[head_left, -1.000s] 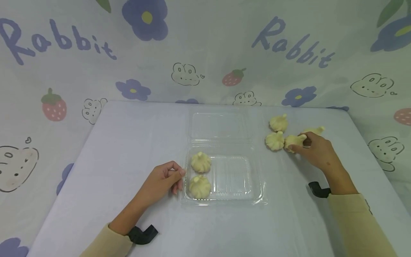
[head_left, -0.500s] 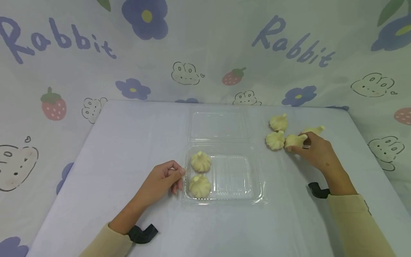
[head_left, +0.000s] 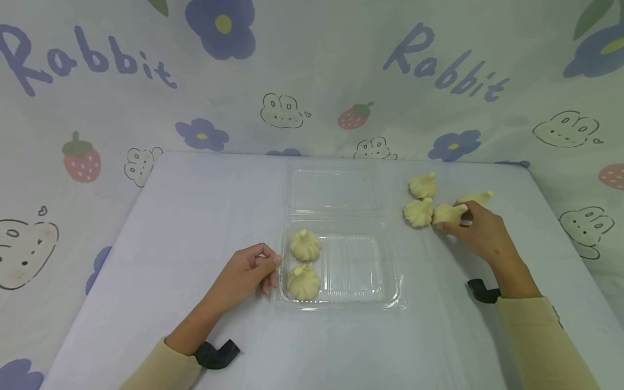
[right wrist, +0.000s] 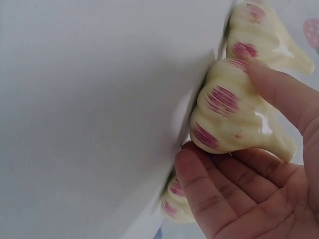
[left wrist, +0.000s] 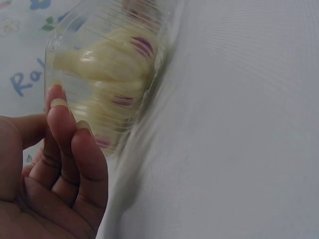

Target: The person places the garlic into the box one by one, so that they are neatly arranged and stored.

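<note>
With thumb and fingers, my right hand point(head_left: 480, 227) grips a garlic bulb point(right wrist: 232, 107) on the table's right side. Its stem leans right, and in the right wrist view purple streaks mark its pale skin. One bulb point(head_left: 417, 213) stands against its left side, another point(head_left: 423, 186) is behind that, and a third point(head_left: 476, 197) is partly hidden past my fingers. My left hand point(head_left: 248, 273) pinches the left rim of a clear plastic box point(head_left: 397, 276), whose lid point(head_left: 336, 189) lies folded back. Two garlic bulbs point(head_left: 305, 245) sit one behind the other along the box's left side.
A white cloth point(head_left: 341, 346) covers the table. Behind it hangs a curtain point(head_left: 322, 65) printed with rabbits and flowers. Black wrist mounts point(head_left: 216, 355) stick out near both sleeves, close to the cloth.
Almost nothing differs. Both hands keep their places, the right on the same garlic bulb and the left at the box rim; only the head view has shifted very slightly.
</note>
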Demonstrator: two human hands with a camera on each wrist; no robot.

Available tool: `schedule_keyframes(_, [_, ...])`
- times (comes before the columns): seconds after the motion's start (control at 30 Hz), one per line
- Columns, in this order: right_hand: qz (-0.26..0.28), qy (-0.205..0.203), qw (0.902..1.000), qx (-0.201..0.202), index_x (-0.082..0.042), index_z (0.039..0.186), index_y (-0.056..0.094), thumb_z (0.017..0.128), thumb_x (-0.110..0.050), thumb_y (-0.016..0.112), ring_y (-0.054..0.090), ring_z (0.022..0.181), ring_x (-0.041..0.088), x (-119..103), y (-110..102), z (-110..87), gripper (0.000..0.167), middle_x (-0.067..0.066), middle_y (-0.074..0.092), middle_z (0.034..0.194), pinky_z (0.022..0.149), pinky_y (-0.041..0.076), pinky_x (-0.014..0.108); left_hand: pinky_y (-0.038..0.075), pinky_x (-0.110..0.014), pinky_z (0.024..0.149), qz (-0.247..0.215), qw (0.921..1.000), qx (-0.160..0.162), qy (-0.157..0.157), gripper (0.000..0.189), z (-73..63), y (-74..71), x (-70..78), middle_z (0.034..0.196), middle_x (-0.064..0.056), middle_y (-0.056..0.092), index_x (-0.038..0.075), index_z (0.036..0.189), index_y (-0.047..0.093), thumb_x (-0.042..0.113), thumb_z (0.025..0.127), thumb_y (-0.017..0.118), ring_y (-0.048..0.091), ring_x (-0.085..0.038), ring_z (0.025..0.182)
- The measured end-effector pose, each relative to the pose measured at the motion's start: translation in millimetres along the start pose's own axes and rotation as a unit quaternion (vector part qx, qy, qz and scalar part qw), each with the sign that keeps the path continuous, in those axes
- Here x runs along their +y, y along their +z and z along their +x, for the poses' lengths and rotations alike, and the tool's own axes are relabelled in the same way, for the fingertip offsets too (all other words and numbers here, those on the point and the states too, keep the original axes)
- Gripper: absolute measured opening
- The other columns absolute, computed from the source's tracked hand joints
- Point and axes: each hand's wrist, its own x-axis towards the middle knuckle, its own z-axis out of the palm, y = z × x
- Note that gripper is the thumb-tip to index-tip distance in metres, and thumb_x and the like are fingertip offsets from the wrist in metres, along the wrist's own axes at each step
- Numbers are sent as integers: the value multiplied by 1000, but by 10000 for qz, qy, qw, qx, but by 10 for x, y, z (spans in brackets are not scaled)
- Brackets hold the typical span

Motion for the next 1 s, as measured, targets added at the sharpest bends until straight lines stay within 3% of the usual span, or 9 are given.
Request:
schedule_keyframes(0.57, [39, -100, 9999, 86, 7, 146, 47, 97, -51, 73, 57, 124, 55, 15, 6, -37, 81, 37, 57, 136, 87, 54, 62, 47, -27, 53, -30, 10000, -46, 14, 23, -9, -5, 25, 68, -5, 67, 6, 99, 62, 27, 108, 62, 61, -20, 55])
schedule_keyframes(1.0, [-45, -274, 9991, 321, 2, 140, 55, 94, -56, 74, 62, 118, 50, -96, -136, -161, 76, 32, 65, 128, 85, 53, 62, 46, -27, 52, -6, 10000, -20, 25, 25, -9, -3, 5, 67, -5, 67, 6, 99, 63, 29, 108, 62, 60, -21, 55])
